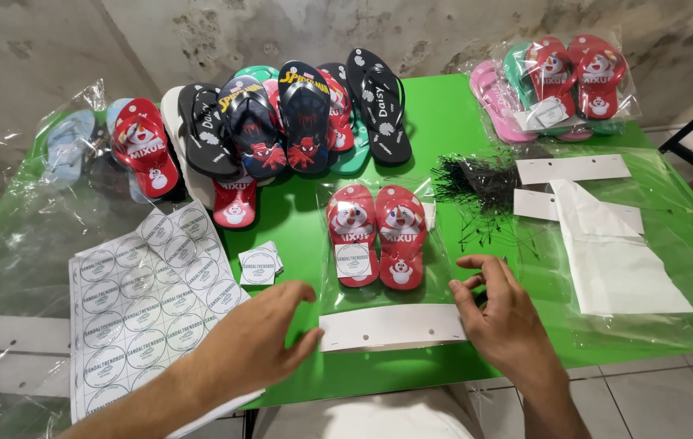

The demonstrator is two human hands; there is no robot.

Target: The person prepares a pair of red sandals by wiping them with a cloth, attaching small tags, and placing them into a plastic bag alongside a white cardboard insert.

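Note:
A pair of small red flip-flops (377, 236) lies in a clear plastic bag (436, 260) on the green table (298, 219). A white card header strip (391, 327) closes the bag's near end. My left hand (253, 341) rests palm down, its thumb touching the strip's left end. At the strip's right end my right hand (501, 313) presses with fingers bent. Neither hand holds anything up.
A sheet of round stickers (147, 301) lies at the left, with cut stickers (259, 266) beside it. Loose flip-flops (281, 122) are heaped at the back, and bagged pairs (562, 81) sit back right. Black plastic ties (476, 179), white card strips (572, 168) and empty bags (623, 260) lie right.

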